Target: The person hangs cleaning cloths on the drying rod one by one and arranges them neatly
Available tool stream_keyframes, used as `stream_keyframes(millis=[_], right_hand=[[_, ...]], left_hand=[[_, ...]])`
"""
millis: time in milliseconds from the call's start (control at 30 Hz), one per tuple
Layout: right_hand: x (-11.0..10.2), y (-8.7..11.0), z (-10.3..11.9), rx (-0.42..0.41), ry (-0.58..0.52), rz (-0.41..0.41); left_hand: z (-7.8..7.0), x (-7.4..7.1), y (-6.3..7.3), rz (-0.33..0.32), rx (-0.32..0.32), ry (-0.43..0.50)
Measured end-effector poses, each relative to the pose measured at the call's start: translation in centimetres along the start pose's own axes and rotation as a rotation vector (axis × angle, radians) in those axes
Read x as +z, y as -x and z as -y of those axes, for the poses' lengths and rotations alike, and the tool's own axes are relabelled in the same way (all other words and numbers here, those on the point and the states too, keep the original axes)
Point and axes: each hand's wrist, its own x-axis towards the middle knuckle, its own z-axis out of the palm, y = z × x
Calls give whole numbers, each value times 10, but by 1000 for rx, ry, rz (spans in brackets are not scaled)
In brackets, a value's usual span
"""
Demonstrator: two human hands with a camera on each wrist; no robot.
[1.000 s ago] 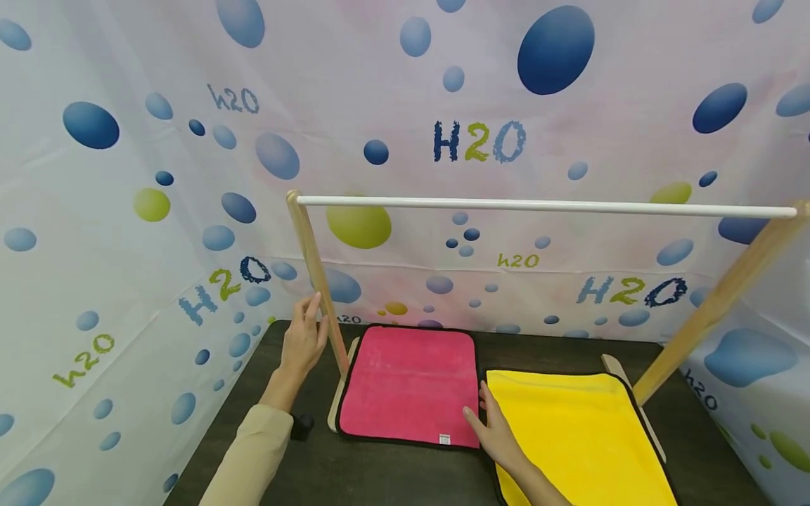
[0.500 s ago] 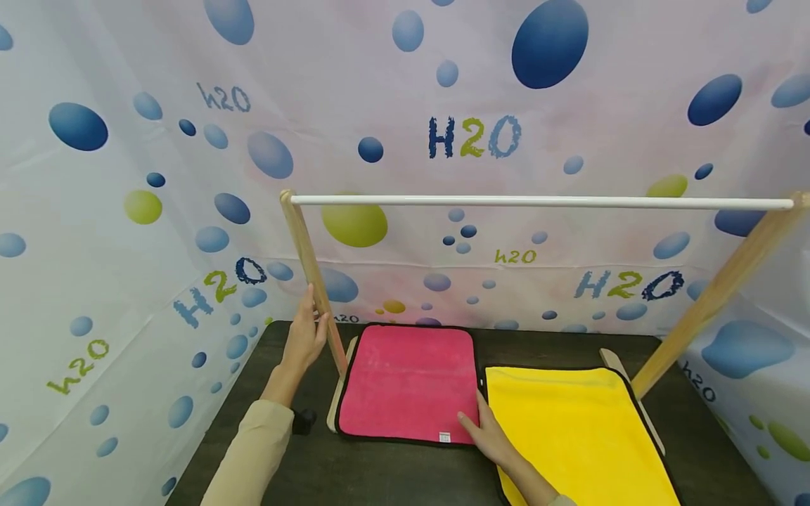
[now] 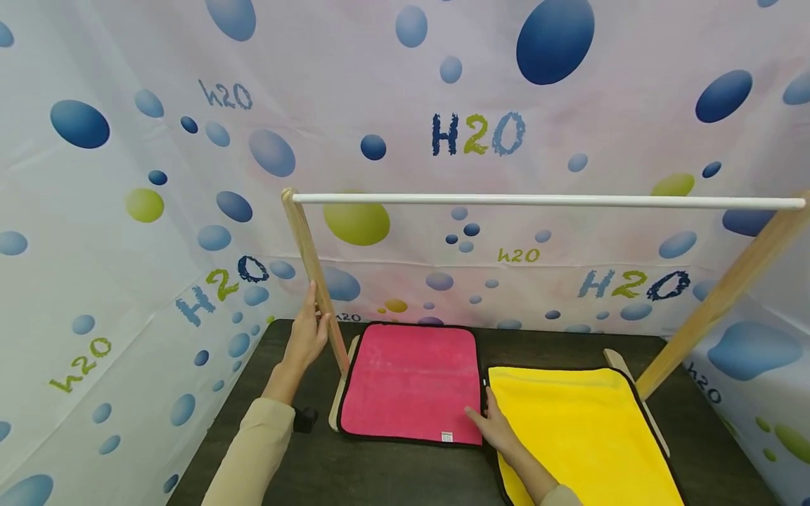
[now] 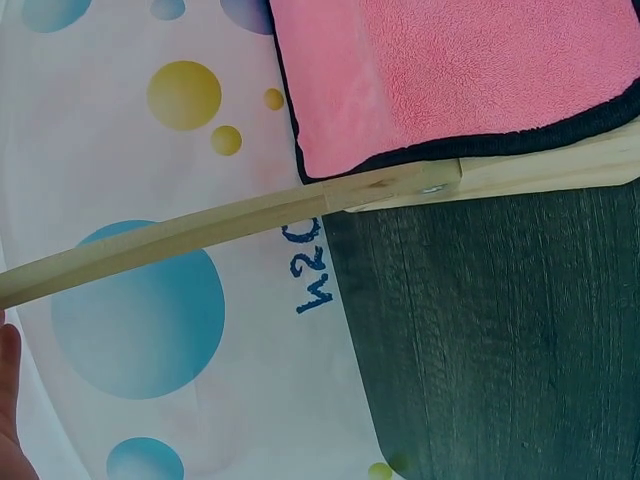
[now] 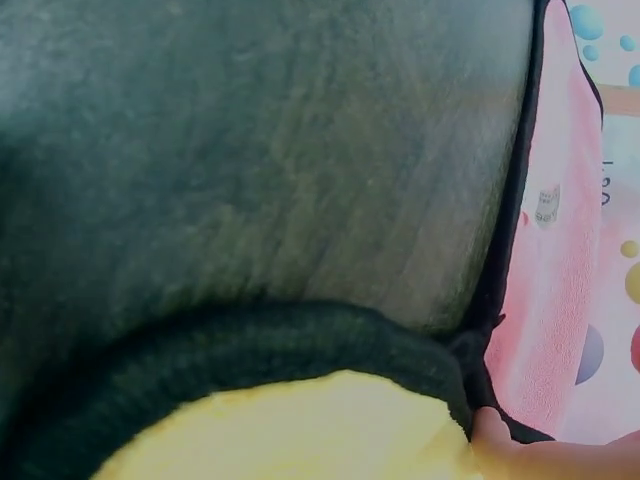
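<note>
My left hand [image 3: 306,337] touches the left wooden post [image 3: 305,246] of a rack, its fingers extended along the post. In the left wrist view only part of the thumb [image 4: 9,385] shows, just below the post. A pink towel [image 3: 411,379] with black trim lies flat beside that post. My right hand [image 3: 500,425] rests at the seam between it and a yellow towel [image 3: 588,436]. Its thumb points left over the pink towel's edge, and the fingers lie forward along the yellow one's border. In the right wrist view the thumb [image 5: 492,428] meets the dark trim.
A white rod [image 3: 544,201] spans the rack from the left post to the right wooden post [image 3: 715,306]. Both posts stand on wooden feet on the dark table [image 3: 380,478]. A curtain printed with bubbles [image 3: 373,147] hangs behind and at the sides.
My left fingers have slid slightly up along the post. The right hand has shifted a little at the seam between the towels, which lie as before. The head view has shifted slightly.
</note>
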Motion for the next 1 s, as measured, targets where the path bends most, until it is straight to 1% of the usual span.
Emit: stream_keyframes(millis=[167, 233, 367, 533, 633, 800, 1000], right_hand=[[-2, -3, 1, 22, -86, -33], [-2, -4, 2, 30, -101, -43], [-2, -4, 5, 46, -87, -52], [-2, -5, 6, 61, -66, -55], [-1, -6, 4, 87, -87, -51], [0, -7, 2, 114, -173, -1], [1, -6, 6, 83, -280, 93]], left_hand=[[1, 1, 0, -1, -5, 12], [1, 1, 0, -1, -10, 16], [1, 1, 1, -9, -15, 18], [2, 2, -1, -23, 5, 45], [1, 2, -2, -30, 16, 58], [1, 2, -2, -31, 25, 56], [2, 1, -1, -20, 24, 60]])
